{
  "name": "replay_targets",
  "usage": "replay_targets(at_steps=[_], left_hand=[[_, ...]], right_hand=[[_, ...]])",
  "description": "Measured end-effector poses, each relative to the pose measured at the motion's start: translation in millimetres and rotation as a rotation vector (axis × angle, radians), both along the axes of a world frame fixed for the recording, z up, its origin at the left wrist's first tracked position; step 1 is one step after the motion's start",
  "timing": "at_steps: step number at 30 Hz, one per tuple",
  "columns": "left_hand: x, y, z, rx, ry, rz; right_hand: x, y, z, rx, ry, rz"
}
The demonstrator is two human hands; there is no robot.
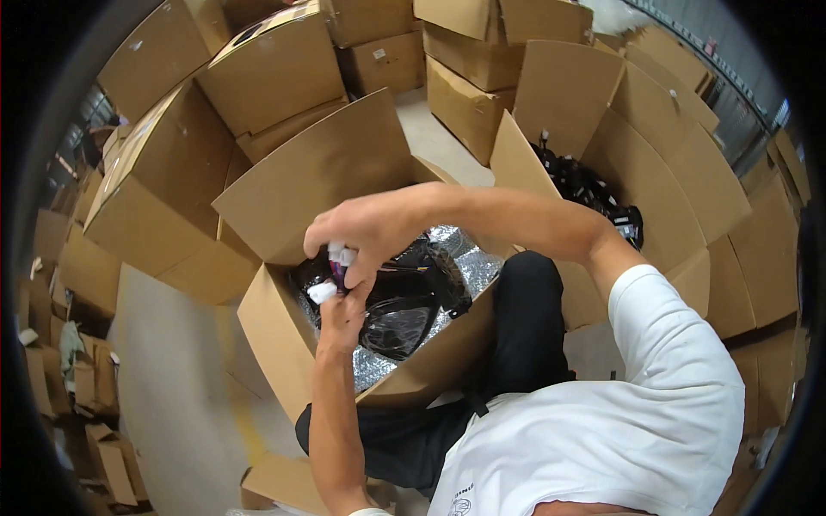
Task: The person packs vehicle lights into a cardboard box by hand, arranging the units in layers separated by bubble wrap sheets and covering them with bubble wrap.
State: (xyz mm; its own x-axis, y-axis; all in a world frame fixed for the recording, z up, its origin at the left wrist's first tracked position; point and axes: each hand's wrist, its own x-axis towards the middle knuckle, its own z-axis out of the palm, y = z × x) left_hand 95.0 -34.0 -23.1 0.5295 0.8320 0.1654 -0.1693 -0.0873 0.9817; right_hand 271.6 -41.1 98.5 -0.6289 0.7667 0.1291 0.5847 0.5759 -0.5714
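Two hands meet just left of the frame's centre, right over an open cardboard box (275,331). Nearest the lower edge, a white T-shirt (602,439) fills the lower right, and black trousers (516,335) bend up beside the box wall. The left forearm rises almost straight from the bottom edge, and the left hand (344,316) is curled shut, pinching a small white connector (322,292) between thumb and fingers. The right arm swings in from the right, elbow bent sharply, forearm running level across the middle of the frame; the right hand (366,234) arches down over the left, fingers closed on a second white connector (342,254), with a bit of purple showing just below it. The two white pieces sit just apart, one above the other, and the hands touch around them.

Just beyond, inside the box, lies a glossy black plastic bag (404,301) on a silvery bubble lining (477,267). The box's big flap (318,172) stands up behind the hands.

Further up and right, another open carton (654,172) holds a tangle of black cables (585,185). Stacked closed cartons (267,69) crowd the upper left and top, with pale concrete floor (163,378) at the left.
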Motion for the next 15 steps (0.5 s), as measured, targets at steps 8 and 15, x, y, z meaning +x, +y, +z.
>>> replay_targets(at_steps=[8, 15], left_hand=[[-8.2, 19.8, 18.2, 0.105, -0.162, 0.125], [-23.7, 13.0, -0.7, 0.579, 0.105, 0.312]], right_hand=[[68.9, -1.6, -57.3, -0.056, 0.598, -0.644], [2.8, -45.5, -188.5, -1.327, 1.449, -0.449]])
